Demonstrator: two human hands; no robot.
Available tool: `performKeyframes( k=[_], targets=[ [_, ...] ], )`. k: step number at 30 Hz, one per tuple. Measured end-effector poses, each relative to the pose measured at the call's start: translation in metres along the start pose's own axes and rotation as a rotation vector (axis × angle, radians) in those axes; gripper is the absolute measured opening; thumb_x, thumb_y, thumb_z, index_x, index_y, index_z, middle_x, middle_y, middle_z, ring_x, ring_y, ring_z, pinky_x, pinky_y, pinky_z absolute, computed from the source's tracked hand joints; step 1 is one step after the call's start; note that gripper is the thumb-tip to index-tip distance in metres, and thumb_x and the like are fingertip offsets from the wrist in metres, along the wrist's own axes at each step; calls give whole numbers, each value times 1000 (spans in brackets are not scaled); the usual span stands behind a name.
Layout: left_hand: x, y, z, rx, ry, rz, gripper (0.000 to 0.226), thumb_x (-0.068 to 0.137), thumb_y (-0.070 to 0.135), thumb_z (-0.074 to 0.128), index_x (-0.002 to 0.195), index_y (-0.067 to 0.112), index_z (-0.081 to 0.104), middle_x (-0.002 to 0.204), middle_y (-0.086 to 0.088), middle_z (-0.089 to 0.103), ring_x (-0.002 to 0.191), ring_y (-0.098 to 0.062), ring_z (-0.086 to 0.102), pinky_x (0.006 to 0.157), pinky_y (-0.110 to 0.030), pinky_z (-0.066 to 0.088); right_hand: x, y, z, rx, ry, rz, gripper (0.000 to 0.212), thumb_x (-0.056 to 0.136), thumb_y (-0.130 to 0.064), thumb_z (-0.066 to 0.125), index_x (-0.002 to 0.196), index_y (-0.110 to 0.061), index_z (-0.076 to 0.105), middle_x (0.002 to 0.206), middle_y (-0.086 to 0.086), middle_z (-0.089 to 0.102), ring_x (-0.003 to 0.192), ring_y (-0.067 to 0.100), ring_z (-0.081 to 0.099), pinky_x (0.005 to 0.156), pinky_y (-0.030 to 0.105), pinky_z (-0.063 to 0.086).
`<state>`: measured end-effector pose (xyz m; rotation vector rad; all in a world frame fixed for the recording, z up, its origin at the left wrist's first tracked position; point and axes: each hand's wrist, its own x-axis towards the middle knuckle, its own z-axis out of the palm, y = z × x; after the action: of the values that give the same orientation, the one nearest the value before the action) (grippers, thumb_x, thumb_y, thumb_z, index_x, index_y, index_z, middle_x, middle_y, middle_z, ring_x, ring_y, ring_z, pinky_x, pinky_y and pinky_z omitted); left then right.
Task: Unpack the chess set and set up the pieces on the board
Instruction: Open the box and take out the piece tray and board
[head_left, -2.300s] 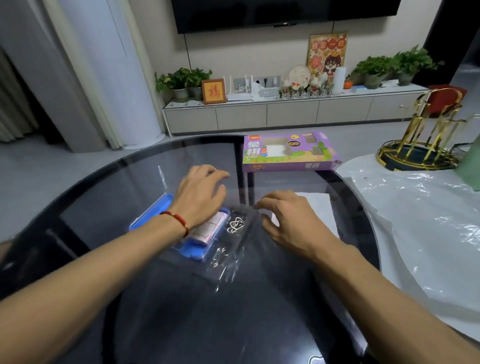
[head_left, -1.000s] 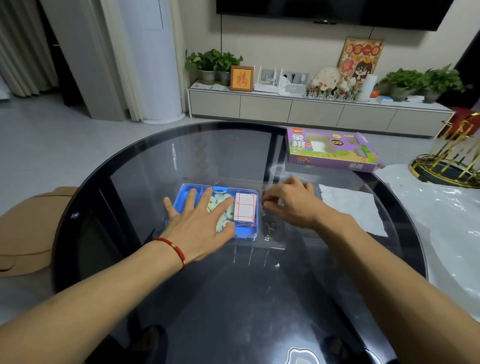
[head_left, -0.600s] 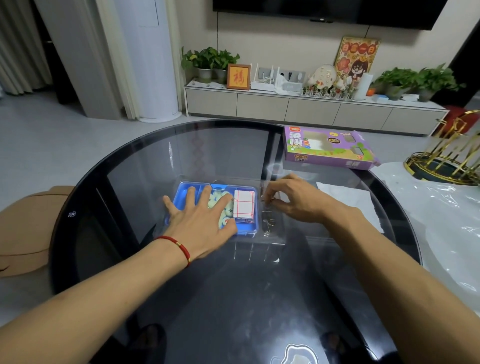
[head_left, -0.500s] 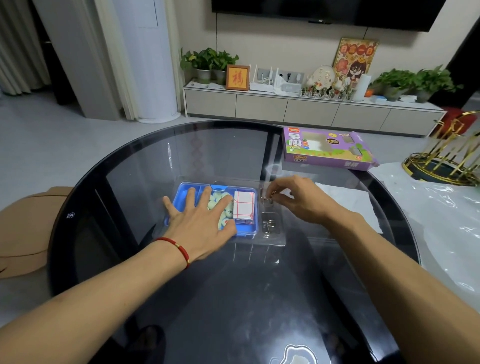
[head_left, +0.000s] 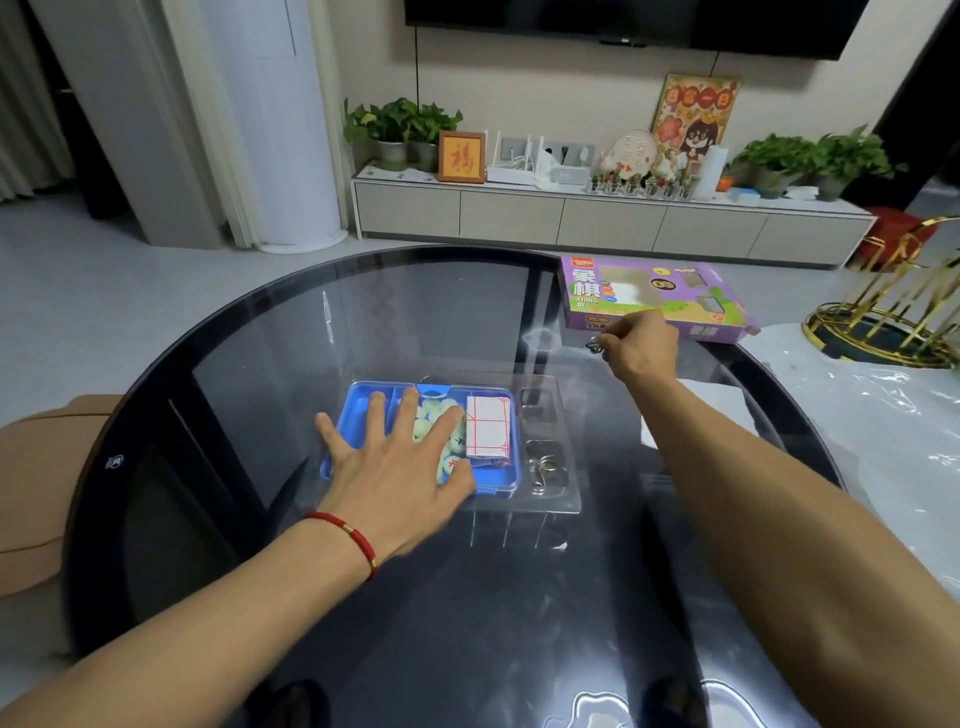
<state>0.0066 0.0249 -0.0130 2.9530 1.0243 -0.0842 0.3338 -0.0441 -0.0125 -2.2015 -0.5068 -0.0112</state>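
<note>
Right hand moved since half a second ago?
Yes. The right hand left the clear tray and went away toward the purple box, pinching a small metal ring piece.

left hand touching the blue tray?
Touching. The head view shows the left hand lying flat on the blue tray, its straight fingers spread across the tray's rim and over the pale pieces inside.

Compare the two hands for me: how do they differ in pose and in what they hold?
The left hand lies flat with fingers spread, pressing on the blue tray of chess pieces; the right hand is raised near the purple box, fingers curled. The left hand holds nothing; the right hand pinches a small metal ring puzzle. Both are bare and over the glass table.
</note>
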Motion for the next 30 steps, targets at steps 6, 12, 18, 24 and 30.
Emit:
performKeyframes(
  k=[6, 12, 18, 24, 30],
  targets=[
    [0, -1, 4, 6, 39, 9, 84, 74, 63, -10, 156, 43, 1, 167, -4, -2, 152, -38, 0, 108, -80, 4, 14, 0, 1, -49, -65, 18, 24, 79, 2, 71, 100, -7, 77, 92, 17, 75, 85, 33, 72, 82, 42, 61],
    [-1, 0, 1, 8, 29, 15, 72, 87, 63, 4, 156, 42, 6, 167, -5, 2, 151, -38, 0, 108, -81, 3, -44, -15, -42, -80, -148, -263, 22, 89, -7, 64, 105, -14, 77, 94, 3, 77, 80, 14, 69, 83, 30, 57],
    [-2, 0, -1, -8, 35, 17, 61, 99, 60, 19, 156, 44, 7, 167, -5, 1, 151, -38, -1, 109, -81, 3, -144, -49, -77, -241, -593, -709, 19, 88, -13, 63, 91, -26, 77, 87, -16, 72, 78, 2, 62, 67, 10, 44],
    [0, 0, 0, -16, 32, 6, 63, 98, 63, 19, 157, 44, 6, 168, -5, 2, 152, -39, -2, 108, -81, 1, -162, -40, -72, -661, -702, -1002, 35, 102, -44, 46, 122, -26, 69, 125, -8, 67, 105, 14, 53, 95, 26, 38],
    [-2, 3, -1, -24, 25, 15, 63, 98, 64, 20, 156, 45, 6, 168, -4, 1, 153, -37, -1, 109, -81, 1, -154, -35, -78, -559, -862, -884, 31, 97, -50, 56, 118, -32, 70, 120, -11, 64, 107, 6, 50, 86, 10, 36]
  ],
)
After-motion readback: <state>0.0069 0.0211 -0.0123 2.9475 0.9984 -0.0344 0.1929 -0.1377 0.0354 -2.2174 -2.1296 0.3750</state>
